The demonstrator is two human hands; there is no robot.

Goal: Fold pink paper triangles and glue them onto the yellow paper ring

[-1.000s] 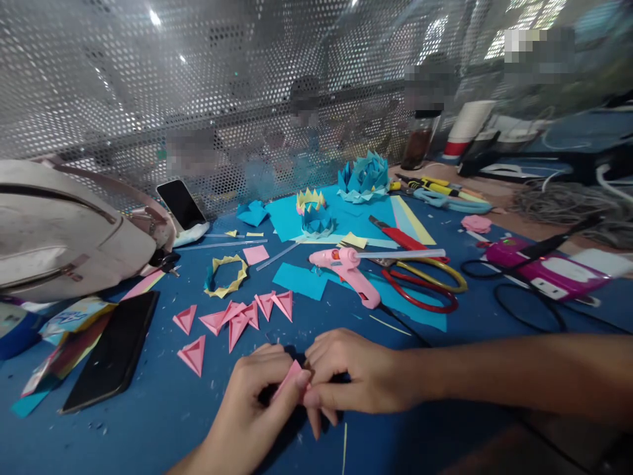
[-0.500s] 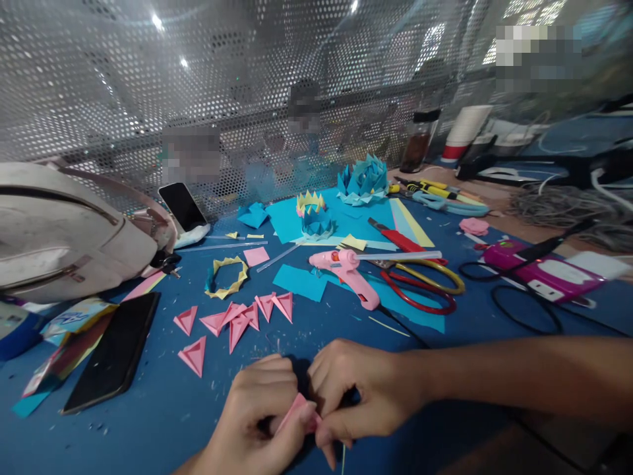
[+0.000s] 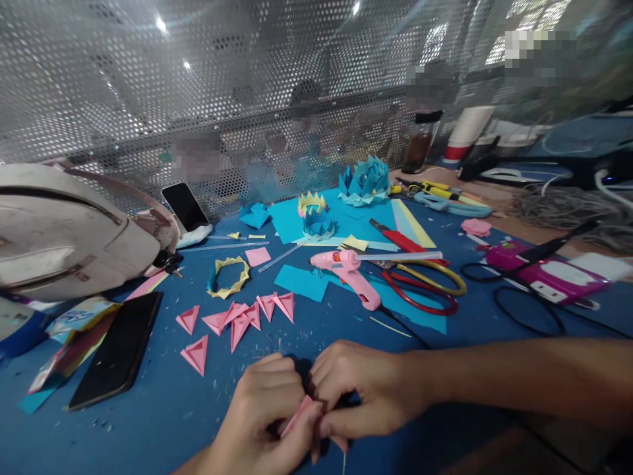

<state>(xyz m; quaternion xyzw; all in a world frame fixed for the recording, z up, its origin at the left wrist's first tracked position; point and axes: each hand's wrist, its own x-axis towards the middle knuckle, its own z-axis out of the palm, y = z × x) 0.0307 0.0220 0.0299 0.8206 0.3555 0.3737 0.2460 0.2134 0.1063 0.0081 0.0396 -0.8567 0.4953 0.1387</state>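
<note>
Both hands meet at the front of the blue table, pinching one small folded piece of pink paper (image 3: 299, 417). My left hand (image 3: 264, 412) has its thumb along the paper; my right hand (image 3: 363, 392) presses close against it, thumb and fingers together. Much of the paper is hidden by the fingers. Ahead and left lie several folded pink paper triangles (image 3: 240, 322). A pink hot glue gun (image 3: 350, 269) with a clear glue stick rests beyond my right hand. Behind the triangles sits a ring of folded yellow paper (image 3: 230, 277).
Scissors (image 3: 422, 284) and a red cutter (image 3: 403, 241) lie right of the glue gun. Blue paper flowers (image 3: 366, 181) stand at the back. At left are a phone (image 3: 119, 353) and a backpack (image 3: 74, 231). A purple power strip (image 3: 544, 270) with black cables lies right.
The right thumb has shifted slightly over the pink paper, and less of the paper shows between the hands. The whole view has moved a little; the table's things stay put.
</note>
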